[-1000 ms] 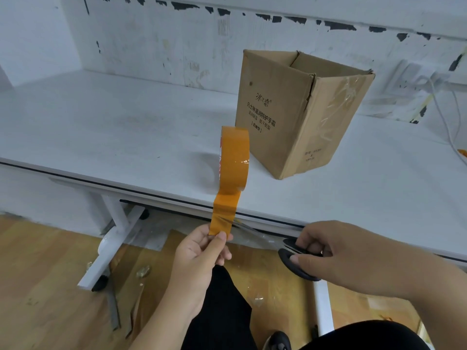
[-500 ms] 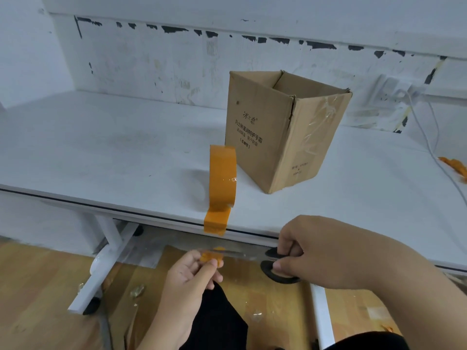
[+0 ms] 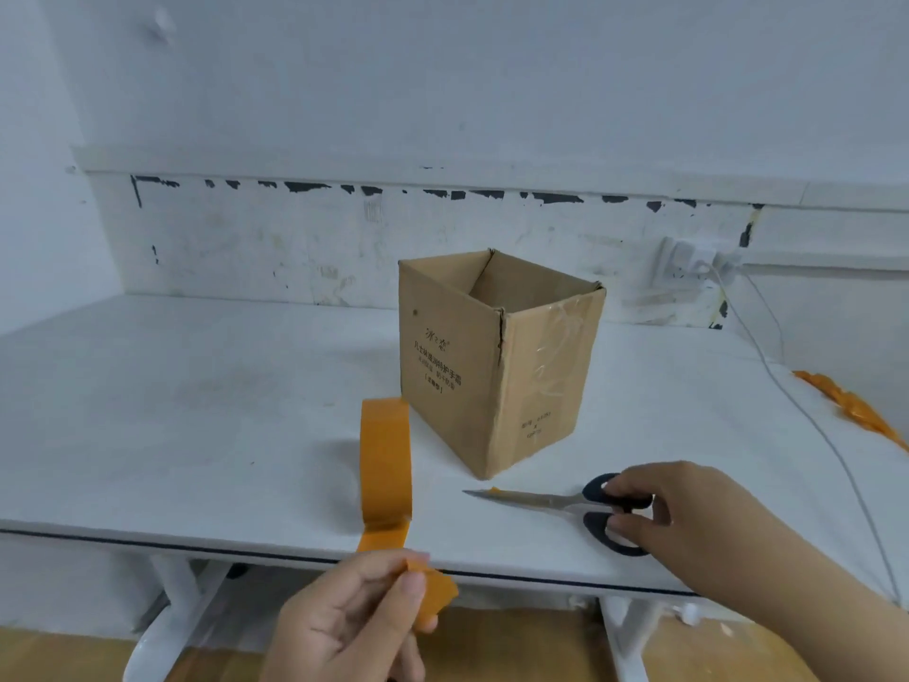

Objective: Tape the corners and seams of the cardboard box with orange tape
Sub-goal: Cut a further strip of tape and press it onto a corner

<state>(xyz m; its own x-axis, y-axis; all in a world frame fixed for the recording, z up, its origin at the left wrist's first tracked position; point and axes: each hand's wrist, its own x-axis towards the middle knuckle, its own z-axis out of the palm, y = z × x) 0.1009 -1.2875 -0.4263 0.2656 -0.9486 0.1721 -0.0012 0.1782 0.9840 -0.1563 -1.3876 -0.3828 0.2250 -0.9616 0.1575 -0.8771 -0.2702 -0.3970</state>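
An open-topped cardboard box (image 3: 497,356) stands upright on the white table (image 3: 196,411), with clear tape on its right face. The orange tape roll (image 3: 385,465) stands on edge near the front edge, its loose end hanging over the rim. My left hand (image 3: 354,617) is below the table edge and pinches a small cut piece of orange tape (image 3: 433,595) between thumb and fingers. My right hand (image 3: 688,514) rests on the black handles of the scissors (image 3: 556,502), which lie shut on the table, blades pointing left.
A crumpled strip of orange tape (image 3: 851,406) lies at the table's far right. A white cable (image 3: 806,411) runs from a wall socket (image 3: 688,263) across the right side of the table. White table legs and wooden floor are below.
The scissors cut the tape below the roll, then my right hand carried them up onto the table. My left hand keeps the cut piece. The view tilted upward.
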